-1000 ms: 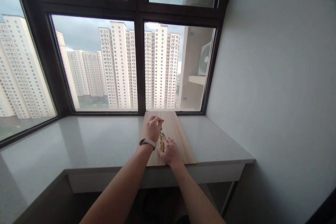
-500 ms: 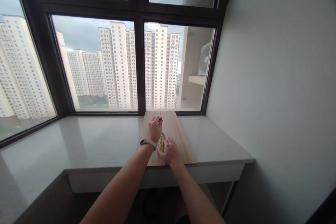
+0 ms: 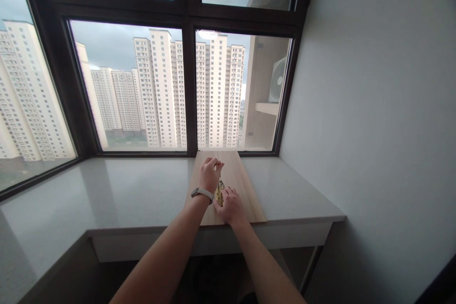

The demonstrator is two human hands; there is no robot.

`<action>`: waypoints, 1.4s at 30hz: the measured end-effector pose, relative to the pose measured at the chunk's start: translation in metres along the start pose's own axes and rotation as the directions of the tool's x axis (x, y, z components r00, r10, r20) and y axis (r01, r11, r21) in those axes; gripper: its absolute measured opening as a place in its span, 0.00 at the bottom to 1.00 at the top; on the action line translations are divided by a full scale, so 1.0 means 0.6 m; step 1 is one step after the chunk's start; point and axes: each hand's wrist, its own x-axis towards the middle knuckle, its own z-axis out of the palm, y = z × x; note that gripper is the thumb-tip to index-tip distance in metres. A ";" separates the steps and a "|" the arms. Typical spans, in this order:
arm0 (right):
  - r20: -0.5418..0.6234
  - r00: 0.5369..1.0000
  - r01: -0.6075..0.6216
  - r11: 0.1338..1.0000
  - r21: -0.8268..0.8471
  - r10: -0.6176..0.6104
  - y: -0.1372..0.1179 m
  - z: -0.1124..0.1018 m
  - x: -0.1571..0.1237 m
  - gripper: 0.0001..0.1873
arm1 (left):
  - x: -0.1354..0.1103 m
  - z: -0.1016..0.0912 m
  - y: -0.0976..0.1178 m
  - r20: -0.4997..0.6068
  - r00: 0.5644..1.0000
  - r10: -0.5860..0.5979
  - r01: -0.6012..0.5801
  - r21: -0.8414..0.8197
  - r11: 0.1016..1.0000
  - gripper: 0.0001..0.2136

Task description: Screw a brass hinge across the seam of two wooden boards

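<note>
Since the earlier frames, the left hand has shifted only slightly; its pinched fingertips now sit a little higher and further right above the small brass-coloured object, and the right hand has stayed in place.

Nearest the front edge of the table, the right hand rests on the wooden board, its grip closed against the lower end of the brass-coloured object. The object lies on the board, between the two hands, toward the board's front half; its detail is too small to resolve.

Just beyond, the left hand, with a pale wristband, holds its thumb and forefinger together on a thin item at the object's upper end; what is pinched cannot be told.

The board reaches the table's far edge at the window frame.
</note>
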 end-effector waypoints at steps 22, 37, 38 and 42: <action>-0.016 1.000 0.012 1.000 0.000 -0.012 0.000 0.001 0.000 0.22 | 0.006 -0.003 0.002 0.049 0.997 -0.057 0.057 -0.009 0.998 0.04; -0.033 0.999 0.016 1.000 0.006 -0.016 0.003 0.007 0.001 0.23 | 0.005 -0.011 0.005 0.056 0.998 -0.029 0.031 -0.044 0.999 0.04; -0.028 1.000 0.015 1.000 0.007 -0.014 0.003 0.007 0.001 0.23 | 0.005 -0.011 0.005 0.041 0.999 -0.030 0.031 -0.035 0.999 0.05; -0.014 1.000 0.007 1.000 0.013 -0.007 0.002 0.005 0.000 0.24 | 0.007 -0.006 0.002 0.018 0.999 -0.042 0.042 -0.024 0.999 0.05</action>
